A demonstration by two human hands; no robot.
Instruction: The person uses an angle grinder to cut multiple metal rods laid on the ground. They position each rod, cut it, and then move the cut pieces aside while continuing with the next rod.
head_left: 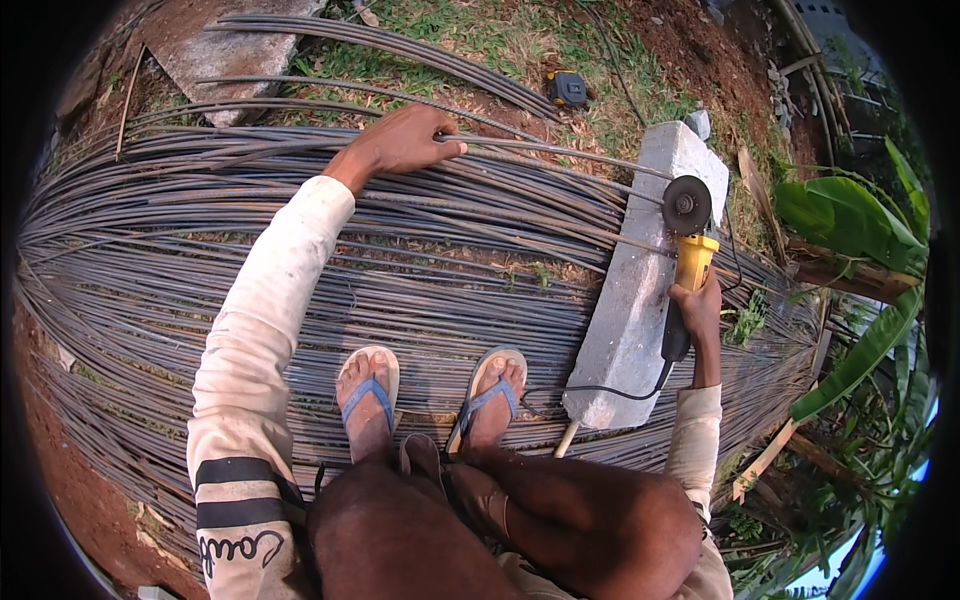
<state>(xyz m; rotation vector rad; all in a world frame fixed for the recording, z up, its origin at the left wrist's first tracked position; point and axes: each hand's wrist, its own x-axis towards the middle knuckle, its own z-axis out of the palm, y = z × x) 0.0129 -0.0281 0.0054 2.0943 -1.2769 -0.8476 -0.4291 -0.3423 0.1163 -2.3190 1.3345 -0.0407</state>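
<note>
My left hand is closed around a steel rebar that runs right, its end lying over a grey concrete block. In my right hand is a yellow and black angle grinder, held by its body. The grinder's dark round disc stands at the far end of the block, beside the rebar's end. Whether disc and rebar touch, or the disc spins, I cannot tell. A black cord leads from the grinder's rear, across the block, toward my feet.
Long rebars cover the ground under my sandalled feet. A yellow and black tape measure lies on the grass beyond. A concrete slab is at the far left, and banana leaves hang at the right.
</note>
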